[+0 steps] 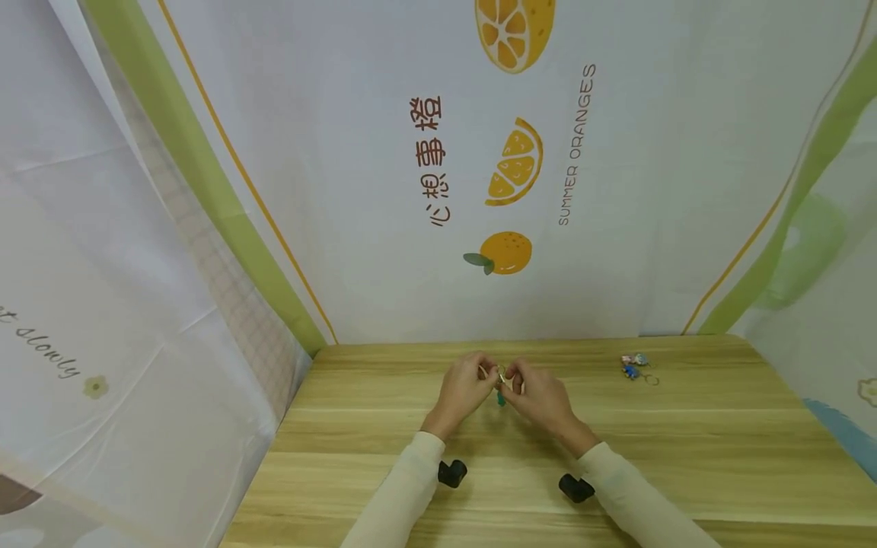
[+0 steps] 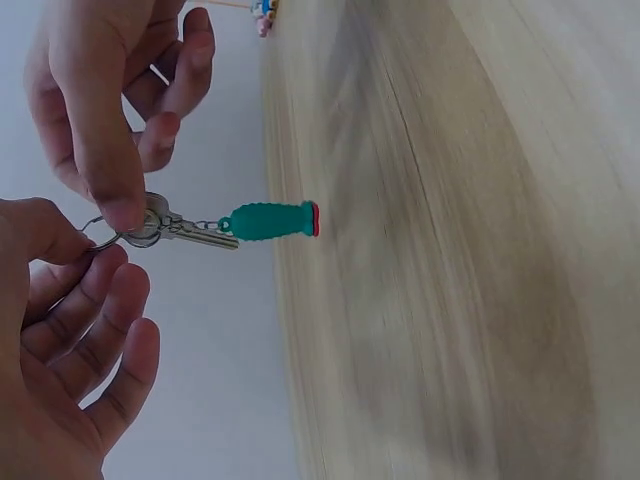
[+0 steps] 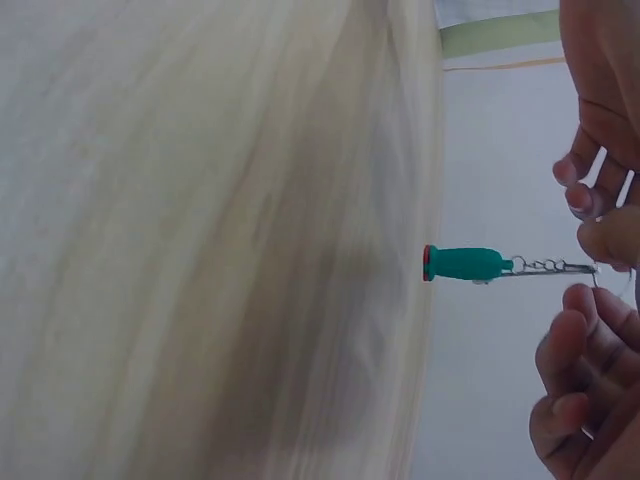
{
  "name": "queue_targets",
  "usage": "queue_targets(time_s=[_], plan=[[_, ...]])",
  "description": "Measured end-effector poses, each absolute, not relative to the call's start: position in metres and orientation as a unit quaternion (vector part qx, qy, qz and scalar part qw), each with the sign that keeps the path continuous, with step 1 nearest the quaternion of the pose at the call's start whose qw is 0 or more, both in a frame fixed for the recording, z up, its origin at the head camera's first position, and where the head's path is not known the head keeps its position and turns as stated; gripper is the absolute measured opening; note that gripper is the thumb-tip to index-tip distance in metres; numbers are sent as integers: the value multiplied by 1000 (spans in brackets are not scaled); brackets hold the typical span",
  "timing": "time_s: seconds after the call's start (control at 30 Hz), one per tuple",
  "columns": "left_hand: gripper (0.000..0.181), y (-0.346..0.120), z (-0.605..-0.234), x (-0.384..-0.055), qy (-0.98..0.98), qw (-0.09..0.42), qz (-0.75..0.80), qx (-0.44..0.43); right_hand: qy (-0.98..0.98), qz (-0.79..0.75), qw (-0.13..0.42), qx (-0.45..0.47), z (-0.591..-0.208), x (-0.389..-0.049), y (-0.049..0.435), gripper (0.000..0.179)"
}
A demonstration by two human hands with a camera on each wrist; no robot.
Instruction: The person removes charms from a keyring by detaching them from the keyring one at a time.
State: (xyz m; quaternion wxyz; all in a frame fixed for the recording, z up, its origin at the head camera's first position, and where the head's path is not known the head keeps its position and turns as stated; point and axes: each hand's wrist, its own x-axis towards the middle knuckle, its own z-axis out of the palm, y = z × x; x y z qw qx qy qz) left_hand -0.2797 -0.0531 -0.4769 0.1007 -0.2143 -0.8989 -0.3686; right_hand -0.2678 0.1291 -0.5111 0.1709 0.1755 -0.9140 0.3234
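Note:
Between my two hands, a metal key ring (image 2: 104,243) carries a silver key (image 2: 207,237) and a small green charm (image 2: 268,221) with a red base on a short chain. My left hand (image 1: 467,387) pinches the ring between thumb and forefinger, its other fingers loosely bent. From the other side, my right hand (image 1: 541,394) pinches the head of the key close to the ring. The charm (image 3: 466,263) and key extend from the fingertips toward the wooden table (image 1: 384,472). Part of the ring is hidden behind the fingertips.
Right of my hands, near the table's back edge, lie a blue figure keychain (image 1: 631,372) with its ring and a pale, multicoloured figure keychain (image 1: 633,359). A white cloth wall (image 1: 342,228) printed with oranges rises behind the table. Black devices (image 1: 452,473) sit by both wrists.

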Motion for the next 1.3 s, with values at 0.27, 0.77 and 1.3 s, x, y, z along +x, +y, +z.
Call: queue_targets(time_s=[0.27,0.77,1.3], plan=[[12,-50,-478,-278,-897,98,-373,-217,-916,308,198,164,-511,-266,125,16],[14,-53,-483,-280,-897,94,-354,-247,-914,289,230,170,-517,-269,129,13],[12,-54,-482,-279,-898,62,-353,-255,-881,269,335,199,-523,-274,136,11]])
